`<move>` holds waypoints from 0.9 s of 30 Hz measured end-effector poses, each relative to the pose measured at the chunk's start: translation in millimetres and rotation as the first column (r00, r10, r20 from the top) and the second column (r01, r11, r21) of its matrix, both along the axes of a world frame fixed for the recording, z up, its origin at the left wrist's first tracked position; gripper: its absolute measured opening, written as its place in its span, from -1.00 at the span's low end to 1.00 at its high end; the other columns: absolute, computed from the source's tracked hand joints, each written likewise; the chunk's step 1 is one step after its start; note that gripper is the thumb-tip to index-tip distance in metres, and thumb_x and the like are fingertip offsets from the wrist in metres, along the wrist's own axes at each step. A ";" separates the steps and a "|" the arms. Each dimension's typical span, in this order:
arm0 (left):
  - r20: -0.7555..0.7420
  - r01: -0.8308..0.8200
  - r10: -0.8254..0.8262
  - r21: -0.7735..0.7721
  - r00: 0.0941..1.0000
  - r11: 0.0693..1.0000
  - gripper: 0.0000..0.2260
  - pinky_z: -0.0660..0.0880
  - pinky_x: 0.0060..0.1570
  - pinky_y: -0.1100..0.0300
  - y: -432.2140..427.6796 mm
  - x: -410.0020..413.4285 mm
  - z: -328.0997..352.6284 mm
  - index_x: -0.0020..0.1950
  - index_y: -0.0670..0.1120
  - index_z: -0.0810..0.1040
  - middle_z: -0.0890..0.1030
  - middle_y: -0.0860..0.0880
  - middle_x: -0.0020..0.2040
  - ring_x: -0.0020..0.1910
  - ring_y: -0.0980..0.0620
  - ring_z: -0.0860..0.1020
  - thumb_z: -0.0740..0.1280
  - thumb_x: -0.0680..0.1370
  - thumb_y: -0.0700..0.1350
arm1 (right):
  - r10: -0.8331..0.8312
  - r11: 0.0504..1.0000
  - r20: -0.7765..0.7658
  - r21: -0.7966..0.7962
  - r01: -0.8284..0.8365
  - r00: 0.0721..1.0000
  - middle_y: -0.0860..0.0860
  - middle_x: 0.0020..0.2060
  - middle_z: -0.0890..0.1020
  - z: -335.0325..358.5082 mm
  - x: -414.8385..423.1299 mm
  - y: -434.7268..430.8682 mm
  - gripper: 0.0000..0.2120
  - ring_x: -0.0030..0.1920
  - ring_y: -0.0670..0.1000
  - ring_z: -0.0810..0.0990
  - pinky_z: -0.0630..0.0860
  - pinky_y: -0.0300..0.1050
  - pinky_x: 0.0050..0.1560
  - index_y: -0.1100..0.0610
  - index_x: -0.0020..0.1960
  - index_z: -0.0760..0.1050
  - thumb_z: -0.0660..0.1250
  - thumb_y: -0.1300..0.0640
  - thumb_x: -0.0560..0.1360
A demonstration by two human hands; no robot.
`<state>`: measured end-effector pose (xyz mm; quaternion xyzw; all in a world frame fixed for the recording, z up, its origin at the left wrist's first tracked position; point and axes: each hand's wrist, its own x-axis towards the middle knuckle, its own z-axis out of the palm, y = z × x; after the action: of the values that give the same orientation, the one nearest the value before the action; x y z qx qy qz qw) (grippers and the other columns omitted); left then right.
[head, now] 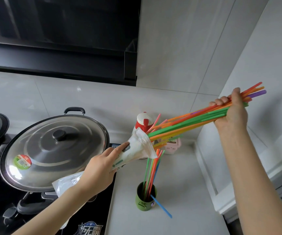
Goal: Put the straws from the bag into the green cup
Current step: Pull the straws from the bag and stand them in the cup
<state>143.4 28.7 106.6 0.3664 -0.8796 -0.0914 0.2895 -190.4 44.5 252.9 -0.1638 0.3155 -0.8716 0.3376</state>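
The left hand (pixel 101 168) has its fingers and thumb wrapped round the middle of the white bag (pixel 136 146), with the forefinger lying straight along it. The bag is tilted, its open mouth pointing to 2 o'clock. Out of that mouth runs a bundle of straws (pixel 196 119), green, orange, red and purple, also toward 2 o'clock. The right hand (pixel 233 109) is closed in a fist round the bundle near its far ends, which stick out past the knuckles. The near ends of the straws are inside the bag's mouth.

At 6 o'clock from the bag's mouth the green cup (pixel 146 199) stands upright on the pale counter (pixel 187 175). Several thin straws stand in it, leaning toward 1 o'clock. A blue straw (pixel 162 207) leans out over its rim toward 4 o'clock, its tip down on the counter.

At 9 o'clock from the left hand a steel lid (pixel 55 150) covers a pan on the black stove (pixel 94 223). A red-and-white bottle (pixel 144 121) stands at 12 o'clock behind the bag's mouth.
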 end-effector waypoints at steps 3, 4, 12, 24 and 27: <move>0.012 -0.013 0.013 -0.003 1.000 1.000 -0.24 0.54 -0.35 0.09 -4.4 -0.2 1.1 0.39 0.15 0.25 0.60 0.00 0.05 -0.27 -0.11 0.58 0.48 0.31 -0.28 | -0.060 0.998 -0.004 -0.036 0.060 0.998 -0.06 -0.58 0.36 13.4 -18.0 6.0 -0.62 -0.55 -0.07 0.34 0.36 -0.25 -0.43 0.09 -0.38 0.28 0.24 -0.02 0.56; 0.018 -0.019 0.019 -0.004 1.000 1.000 -0.23 0.54 -0.37 0.09 -6.2 -0.8 1.3 0.39 0.14 0.26 0.60 -0.01 0.05 -0.28 -0.11 0.58 0.49 0.30 -0.28 | -0.077 0.996 -0.005 -0.047 0.076 0.997 -0.06 -0.58 0.36 16.8 -23.7 8.1 -0.62 -0.55 -0.06 0.34 0.37 -0.25 -0.43 0.09 -0.38 0.28 0.25 -0.02 0.55; 0.047 -0.066 0.065 0.017 0.997 0.998 -0.20 0.44 -0.37 0.22 -26.4 -8.5 -2.3 0.34 0.21 0.22 0.60 0.01 0.00 -0.31 -0.13 0.57 0.45 0.27 -0.33 | -0.229 0.972 -0.015 -0.056 0.228 0.973 -0.06 -0.56 0.37 27.7 -48.8 20.9 -0.62 -0.54 -0.04 0.37 0.40 -0.23 -0.40 0.08 -0.36 0.26 0.24 -0.05 0.55; 0.099 -0.178 0.177 0.001 0.979 0.984 -0.21 0.54 -0.25 0.05 -70.1 -4.6 16.9 0.31 0.29 0.10 0.59 -0.14 0.08 -0.22 -0.23 0.59 0.40 0.33 -0.33 | -0.003 1.000 -0.255 0.022 0.009 0.967 -0.08 -0.59 0.32 -9.2 -9.5 28.0 -0.64 -0.57 -0.08 0.30 0.33 -0.28 -0.45 0.06 -0.36 0.24 0.18 0.02 0.59; 0.149 -0.173 0.176 -0.033 0.973 0.984 -0.22 0.55 -0.25 0.02 -74.0 -3.8 25.2 0.32 0.28 0.09 0.58 -0.15 0.07 -0.25 -0.23 0.58 0.38 0.35 -0.32 | 0.150 0.988 -0.312 0.095 -0.126 0.938 -0.05 -0.62 0.30 -41.4 29.8 25.8 -0.64 -0.60 -0.06 0.28 0.33 -0.28 -0.48 0.10 -0.36 0.20 0.21 0.07 0.56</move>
<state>139.6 -45.3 131.8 0.4453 -0.8642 -0.0286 0.2326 -160.5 70.3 211.5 -0.3114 0.3853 -0.7958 0.3482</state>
